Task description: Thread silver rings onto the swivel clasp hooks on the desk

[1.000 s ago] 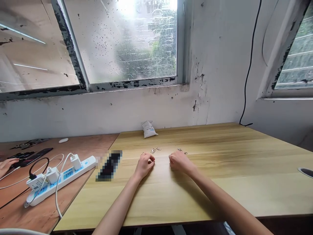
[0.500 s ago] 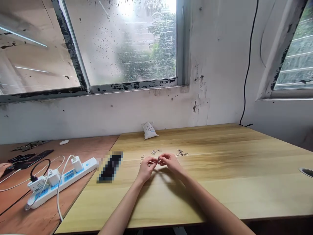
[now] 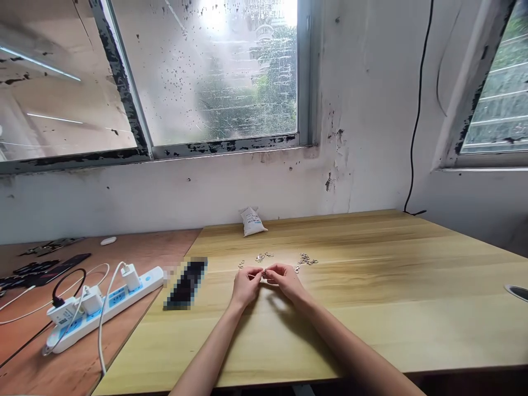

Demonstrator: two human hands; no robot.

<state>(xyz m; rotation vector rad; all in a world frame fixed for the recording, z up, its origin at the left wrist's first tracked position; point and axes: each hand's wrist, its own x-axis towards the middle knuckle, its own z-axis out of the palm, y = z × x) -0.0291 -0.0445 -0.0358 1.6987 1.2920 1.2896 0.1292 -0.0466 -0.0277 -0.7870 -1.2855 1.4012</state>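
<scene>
Metal bit (image 3: 264, 273): tiny, silvery with darker patches, mostly hidden by fingertips; too small from where I stood to make out its exact form. It was above the desk (image 3: 383, 308), between the two hands, roughly midway between the desk's front and back edges.

Left hand (image 3: 246, 287): thumb and forefinger pinched together on the bit. Right hand (image 3: 286, 279): likewise pinched on it from the other side, fingertips nearly meeting the left's. Shadow fell below the right wrist.

Beyond the hands, loose metal in separate groups: a few thin rings (image 3: 241, 264) just past the left knuckles, a small cluster (image 3: 263, 257) straight ahead, a denser pile (image 3: 306, 259) beyond the right hand, with one piece lying close to its knuckles.

Edges: forearms crossed the front edge. Left seam met a brown table (image 3: 144, 245), where a power strip (image 3: 111, 302) lay close to the join; a blurred dark slab (image 3: 187, 283) stood between seam and left hand. Back edge ran along the wall, a white packet (image 3: 252, 221) near it. Widest reach was rightward, toward an oval hole (image 3: 517, 291) well away.
</scene>
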